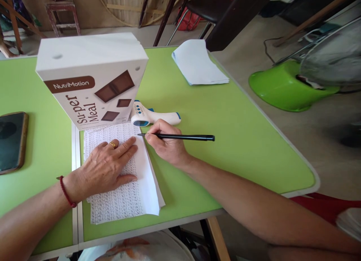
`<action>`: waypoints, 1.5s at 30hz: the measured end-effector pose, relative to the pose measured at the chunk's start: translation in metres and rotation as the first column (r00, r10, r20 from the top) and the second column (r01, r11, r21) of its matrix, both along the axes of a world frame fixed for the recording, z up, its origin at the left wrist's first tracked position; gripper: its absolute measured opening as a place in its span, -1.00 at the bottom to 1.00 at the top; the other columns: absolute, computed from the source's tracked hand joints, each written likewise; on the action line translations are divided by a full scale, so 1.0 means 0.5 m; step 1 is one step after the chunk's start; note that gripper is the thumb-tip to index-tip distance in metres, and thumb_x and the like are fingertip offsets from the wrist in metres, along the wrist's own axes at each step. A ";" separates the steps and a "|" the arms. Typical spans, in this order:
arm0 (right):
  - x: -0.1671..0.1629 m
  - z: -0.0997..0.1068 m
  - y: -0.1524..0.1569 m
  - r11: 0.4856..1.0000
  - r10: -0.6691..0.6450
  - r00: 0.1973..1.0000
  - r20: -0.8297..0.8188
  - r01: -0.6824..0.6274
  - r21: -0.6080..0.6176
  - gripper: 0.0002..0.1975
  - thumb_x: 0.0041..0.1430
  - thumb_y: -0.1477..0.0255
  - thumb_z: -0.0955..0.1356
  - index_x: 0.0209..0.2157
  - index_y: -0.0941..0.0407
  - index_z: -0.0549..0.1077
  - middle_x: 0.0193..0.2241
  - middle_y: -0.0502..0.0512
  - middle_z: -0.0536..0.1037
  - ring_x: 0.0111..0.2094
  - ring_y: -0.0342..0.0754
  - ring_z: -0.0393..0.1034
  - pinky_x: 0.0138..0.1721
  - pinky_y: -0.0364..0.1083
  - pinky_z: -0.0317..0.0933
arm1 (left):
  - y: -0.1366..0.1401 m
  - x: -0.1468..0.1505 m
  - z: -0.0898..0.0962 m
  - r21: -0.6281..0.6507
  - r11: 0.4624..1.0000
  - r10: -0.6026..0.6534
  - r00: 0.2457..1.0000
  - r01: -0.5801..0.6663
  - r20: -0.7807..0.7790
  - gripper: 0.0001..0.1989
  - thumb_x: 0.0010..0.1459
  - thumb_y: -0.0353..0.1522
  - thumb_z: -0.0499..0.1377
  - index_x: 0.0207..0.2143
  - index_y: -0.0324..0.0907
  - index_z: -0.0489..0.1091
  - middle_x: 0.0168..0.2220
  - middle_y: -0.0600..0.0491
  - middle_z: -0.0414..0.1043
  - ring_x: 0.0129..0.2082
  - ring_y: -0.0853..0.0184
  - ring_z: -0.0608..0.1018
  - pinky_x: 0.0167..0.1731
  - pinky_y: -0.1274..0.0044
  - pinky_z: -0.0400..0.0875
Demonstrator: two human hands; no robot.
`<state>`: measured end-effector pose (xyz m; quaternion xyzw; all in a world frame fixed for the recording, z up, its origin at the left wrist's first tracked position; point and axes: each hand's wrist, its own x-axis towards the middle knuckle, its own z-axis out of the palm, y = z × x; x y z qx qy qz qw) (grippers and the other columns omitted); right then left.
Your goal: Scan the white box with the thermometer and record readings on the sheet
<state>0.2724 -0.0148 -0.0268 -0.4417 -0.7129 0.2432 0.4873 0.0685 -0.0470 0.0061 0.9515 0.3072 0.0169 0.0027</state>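
Observation:
My left hand (108, 165) lies flat with its fingers stretched out, pressing on a sheet of paper (118, 202) covered in rows of small handwriting. Along its right side the sheet has a blank strip, and another sheet shows beneath it. A black pen (186, 137) is pinched in my right hand (167, 144), its tip at the paper's right edge near my left fingertips. Just beyond my right hand rests a white and blue infrared thermometer (166, 118). It lies beside a white NutriMotion box (113, 80) that stands upright at the top of the paper.
On the green table (239, 141) a phone (12, 141) lies at the left. Folded white paper (199, 62) sits near the far edge. Behind the table stand a dark chair (210, 9) and a small red stool (62, 13). A bright green plastic object (279, 88) is on the floor at right.

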 end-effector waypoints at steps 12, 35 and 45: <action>-0.004 0.000 0.000 1.000 0.001 1.000 -0.028 -0.002 -0.024 -0.82 -0.02 0.58 0.27 -0.58 0.08 0.19 -0.70 -0.16 0.25 -0.70 -0.27 0.07 -0.68 -0.22 -0.01 | 0.000 0.000 0.002 0.000 1.000 0.000 1.000 0.000 0.012 -0.34 0.21 -0.01 0.10 0.15 -0.33 0.20 0.24 -0.13 0.09 -0.19 0.13 0.39 -0.29 0.31 0.40; 0.002 -0.001 0.000 0.999 -0.032 0.999 -0.016 0.031 -0.036 -0.82 -0.03 0.56 0.27 -0.59 0.07 0.17 -0.72 -0.17 0.22 -0.70 -0.26 0.07 -0.66 -0.20 -0.01 | 0.001 -0.001 0.002 -0.007 1.000 0.002 1.000 -0.002 0.004 -0.34 0.23 -0.01 0.07 0.16 -0.32 0.19 0.26 -0.08 0.06 -0.20 0.16 0.38 -0.29 0.30 0.42; 0.002 -0.001 0.001 0.998 -0.067 0.998 -0.020 0.066 -0.009 -0.81 -0.05 0.57 0.27 -0.60 0.06 0.17 -0.73 -0.18 0.21 -0.71 -0.25 0.04 -0.67 -0.20 -0.02 | 0.001 -0.003 0.003 -0.006 1.000 -0.002 1.000 0.002 -0.005 -0.35 0.23 -0.01 0.06 0.17 -0.32 0.19 0.27 -0.09 0.05 -0.19 0.16 0.38 -0.27 0.32 0.40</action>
